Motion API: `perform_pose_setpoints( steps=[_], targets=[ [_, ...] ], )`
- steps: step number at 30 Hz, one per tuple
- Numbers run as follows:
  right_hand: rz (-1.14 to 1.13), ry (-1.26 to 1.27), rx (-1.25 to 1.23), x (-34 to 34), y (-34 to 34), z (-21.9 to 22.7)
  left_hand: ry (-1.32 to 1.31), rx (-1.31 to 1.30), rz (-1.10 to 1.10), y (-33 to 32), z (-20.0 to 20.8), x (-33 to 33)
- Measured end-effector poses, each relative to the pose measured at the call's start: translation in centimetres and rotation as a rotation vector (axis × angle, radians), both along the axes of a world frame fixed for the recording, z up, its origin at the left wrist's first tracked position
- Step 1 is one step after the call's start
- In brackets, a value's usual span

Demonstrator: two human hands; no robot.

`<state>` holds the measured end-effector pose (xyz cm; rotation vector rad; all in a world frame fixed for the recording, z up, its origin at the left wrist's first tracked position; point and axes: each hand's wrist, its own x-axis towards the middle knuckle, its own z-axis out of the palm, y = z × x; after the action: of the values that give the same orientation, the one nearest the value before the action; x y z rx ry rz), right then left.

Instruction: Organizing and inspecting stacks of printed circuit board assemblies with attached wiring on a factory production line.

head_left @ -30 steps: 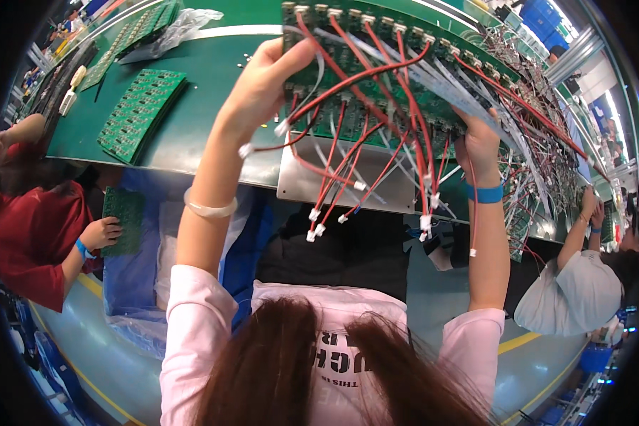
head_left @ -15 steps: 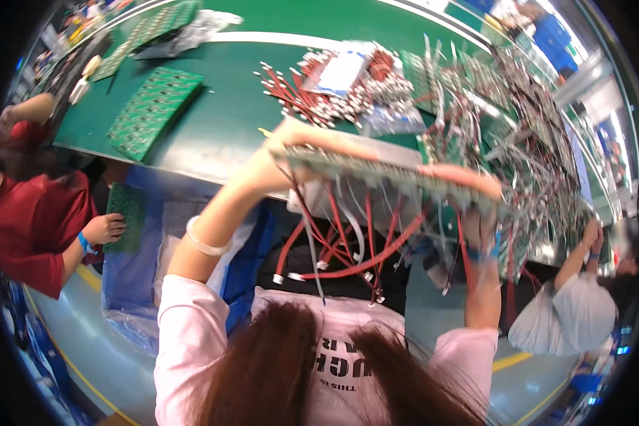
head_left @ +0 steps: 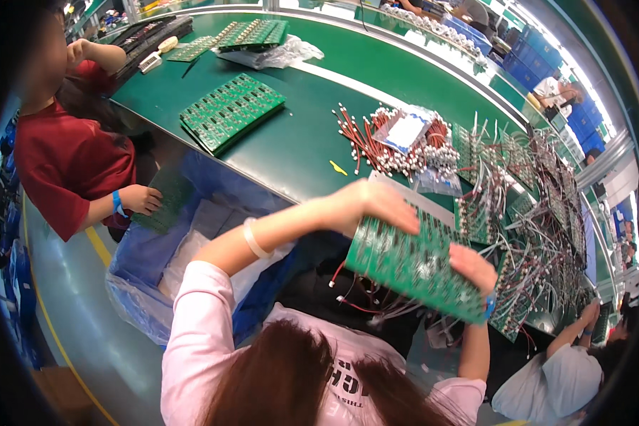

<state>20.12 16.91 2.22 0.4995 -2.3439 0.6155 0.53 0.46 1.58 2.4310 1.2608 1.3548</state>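
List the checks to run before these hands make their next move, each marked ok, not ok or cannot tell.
1. Left hand on the board: ok, at its far edge.
2. Right hand on the board: ok, near its right end.
3. Wires free of snags: cannot tell; the board partly hides them.
4. Board's underside sound: cannot tell; it faces away.
5. Table free of loose bits: not ok; a yellow piece lies there.

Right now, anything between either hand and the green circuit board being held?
Nothing visible. The left hand is on the circuit board's upper edge, the right hand at its right side. Red wires hang below its left end, away from the visible fingers; the underside is hidden.
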Motion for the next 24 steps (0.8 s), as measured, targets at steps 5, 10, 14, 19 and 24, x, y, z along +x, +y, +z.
perform_pose_setpoints(
  steps=[5,10,14,19,24],
  targets=[
    [-0.200,-0.077,-0.844,0.4,3.1,-1.0,-0.683,-0.022,0.147,1.9,5.7,-3.1],
    [-0.137,0.258,-1.339,-2.6,1.7,2.5,-0.984,-0.158,0.071,3.9,2.7,-0.3],
    [0.063,0.175,-1.621,-2.1,0.1,2.3,-0.995,-0.058,0.148,4.1,2.5,4.6],
    [-0.122,0.213,-1.781,-1.6,-0.3,1.3,-0.867,-0.009,0.489,4.7,1.3,5.5],
    [-0.504,0.471,-1.359,-2.4,-1.0,1.0,-0.448,0.313,0.956,4.6,1.0,4.9]
  ],
)
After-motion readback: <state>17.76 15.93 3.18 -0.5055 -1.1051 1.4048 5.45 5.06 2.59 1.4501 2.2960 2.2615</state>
